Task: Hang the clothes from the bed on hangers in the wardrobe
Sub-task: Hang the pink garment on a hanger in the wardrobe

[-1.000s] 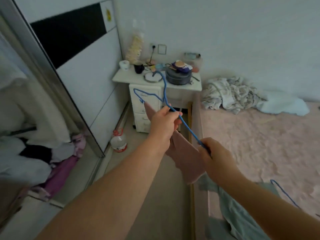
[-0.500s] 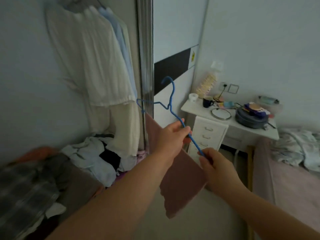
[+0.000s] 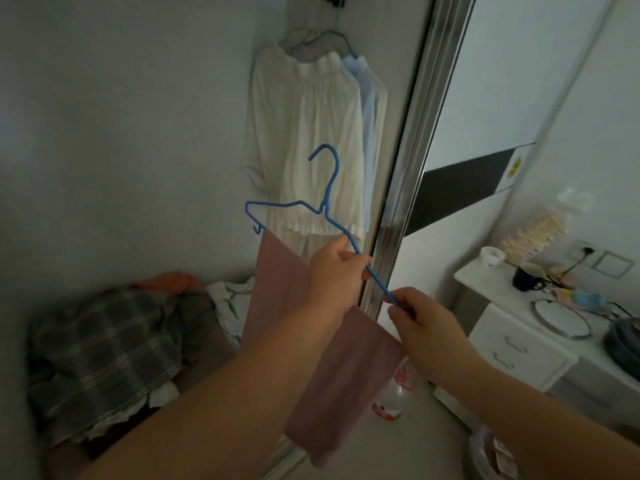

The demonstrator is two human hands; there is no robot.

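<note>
Head view, only one camera here: a blue wire hanger (image 3: 322, 209) sits mid-frame, tilted, hook pointing up toward the top of the frame. A pink garment (image 3: 332, 368) is draped over its lower bar and hangs down toward the bottom centre. The left hand (image 3: 334, 275) has its fingers curled around the hanger's sloping arm, roughly at the middle. The right hand (image 3: 420, 320), just right of centre, pinches the hanger's lower end between thumb and fingers. So both are clamped on the hanger, pretty close to each other.

Behind it in the upper centre, white clothes (image 3: 311, 140) hang on hangers inside the open wardrobe, next to its metal door frame (image 3: 412, 150). Lower left is a heap of clothes (image 3: 104, 348), plaid stuff on top. Far right, a white nightstand (image 3: 519, 344) whose tabletop holds a dark mug (image 3: 524, 280).
</note>
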